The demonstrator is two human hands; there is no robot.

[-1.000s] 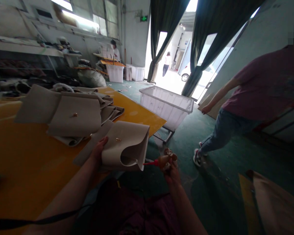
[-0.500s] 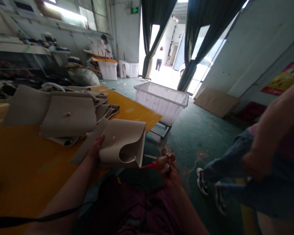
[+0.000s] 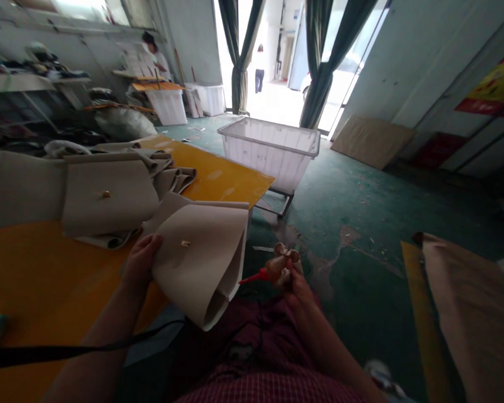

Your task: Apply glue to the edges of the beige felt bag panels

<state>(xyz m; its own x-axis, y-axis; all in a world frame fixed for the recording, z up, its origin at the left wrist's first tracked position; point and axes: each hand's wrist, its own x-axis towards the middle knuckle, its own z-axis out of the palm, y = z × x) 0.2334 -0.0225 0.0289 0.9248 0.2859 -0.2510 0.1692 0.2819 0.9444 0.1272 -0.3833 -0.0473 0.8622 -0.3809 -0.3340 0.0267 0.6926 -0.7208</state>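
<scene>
My left hand (image 3: 141,260) is closed on the left side of an unfinished beige bag (image 3: 189,266), thumb on top. The bag has a small gold clasp piece (image 3: 185,243) on its flap and gapes at its right and lower edges. My right hand (image 3: 298,288) grips a glue bottle (image 3: 274,270) with a red pointed nozzle (image 3: 254,276). Crumpled brownish-white material (image 3: 286,254) wraps part of the bottle. The nozzle tip points left, at or very near the bag's right edge; whether it touches I cannot tell.
More beige bag pieces (image 3: 109,193) lie piled on the yellow table (image 3: 231,179). Beyond the table corner stands a white plastic bin (image 3: 269,157) on a metal frame. Brown sheet material (image 3: 457,296) is at the right. Two people (image 3: 259,70) (image 3: 153,53) are in the background.
The bag has tilted, its lower right corner now hanging down toward my lap. My left hand has moved left. The person walking at the right has mostly left the view.
</scene>
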